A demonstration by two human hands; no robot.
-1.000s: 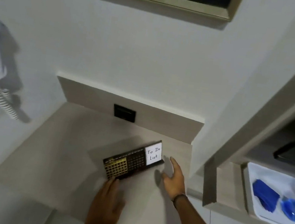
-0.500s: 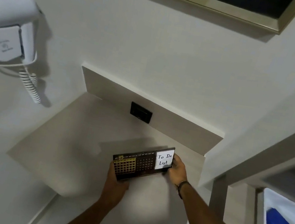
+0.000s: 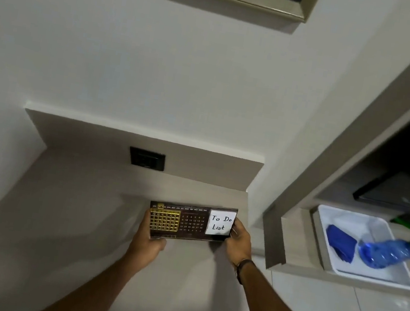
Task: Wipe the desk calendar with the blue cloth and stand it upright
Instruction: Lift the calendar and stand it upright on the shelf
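Desk calendar [image 3: 188, 222]: dark slab w/ gold grid at left, date table at centre, white "To Do List" note [image 3: 221, 223] at right. Held face-up toward the camera, above the right part of the beige desk [image 3: 66, 213], near the side wall; whether its lower edge touches the desk cannot be told.

Left hand [image 3: 150, 238]: fingers curled round the calendar's left end, thumb on the front. Right hand [image 3: 237, 238]: fingers closed on the right end beside the note; dark band at the wrist.

Blue cloth [image 3: 339, 243]: folded, lying in the white tray [image 3: 374, 274] on the shelf to the right, well apart from both hands, just beside a blue spray bottle [image 3: 388, 252]. Black socket plate [image 3: 147, 158] on the desk's back panel.

Progress (judged): early. Calendar picked up; no wiping is under way, since the cloth is untouched in the tray. Left to do: fetch cloth, wipe, stand calendar upright.

Change vs. 0.5 s ago: same two-handed hold, but the calendar now sits level rather than slanted. Camera has swung right: wall-mounted hair dryer gone from view at left; tray, cloth & bottle now fully in view.
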